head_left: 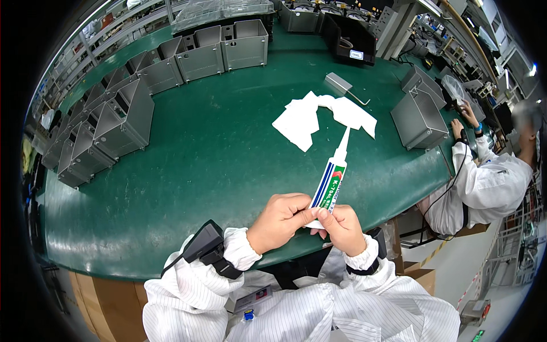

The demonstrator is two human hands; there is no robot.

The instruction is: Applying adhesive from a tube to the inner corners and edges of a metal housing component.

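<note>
Both my hands close round the lower end of a white, green and blue sealant tube (326, 185), just above the near edge of the green table. Its long white nozzle points up and away from me, the tip near some crumpled white paper (302, 122). My left hand (282, 221) grips the tube from the left, thumb pressed on its bottom end. From the right, my right hand (343, 228) pinches the same end with its thumb on top. The fingers behind the tube are mostly hidden.
Grey metal boxes (122, 119) line the table's left and far sides, and more grey boxes (419, 117) stand at the right. Beyond the paper lie a small metal block (338, 83) and a hex key (360, 99). A black bin (348, 43) is farther back. A co-worker (490, 176) sits at right.
</note>
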